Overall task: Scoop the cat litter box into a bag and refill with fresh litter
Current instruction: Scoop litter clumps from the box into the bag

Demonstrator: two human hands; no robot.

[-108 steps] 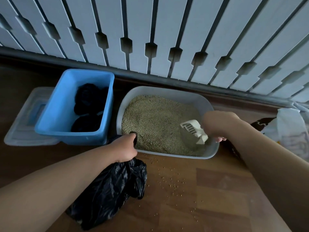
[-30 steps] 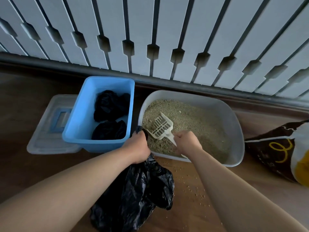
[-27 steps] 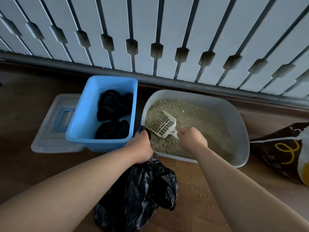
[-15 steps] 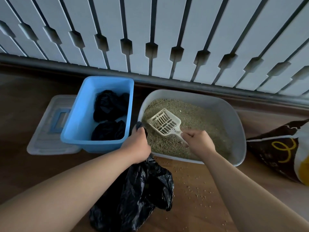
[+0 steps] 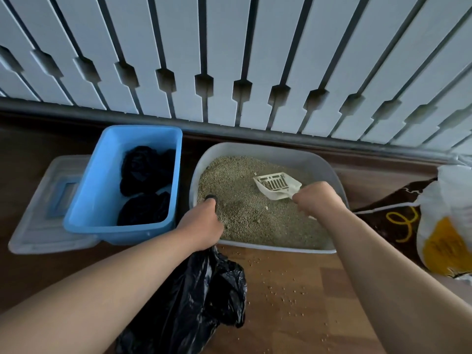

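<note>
A grey litter box (image 5: 329,169) full of beige granules stands on the wood floor by the white slatted wall. My right hand (image 5: 318,200) grips the handle of a white slotted scoop (image 5: 277,185), whose head lies tilted over the litter in the middle-right of the box. My left hand (image 5: 203,226) is closed on the neck of a black plastic bag (image 5: 194,307), at the box's front left corner. The bag hangs down onto the floor below my wrist. A brown, white and yellow litter sack (image 5: 434,226) lies to the right.
A blue plastic tub (image 5: 97,200) holding tied black bags (image 5: 145,190) sits left of the litter box, resting partly on a clear lid (image 5: 35,226). Spilled granules (image 5: 288,290) dot the floor in front of the box.
The scoop has swung from the left part of the litter to the middle-right, with my right hand moving right. My left hand keeps its hold on the bag.
</note>
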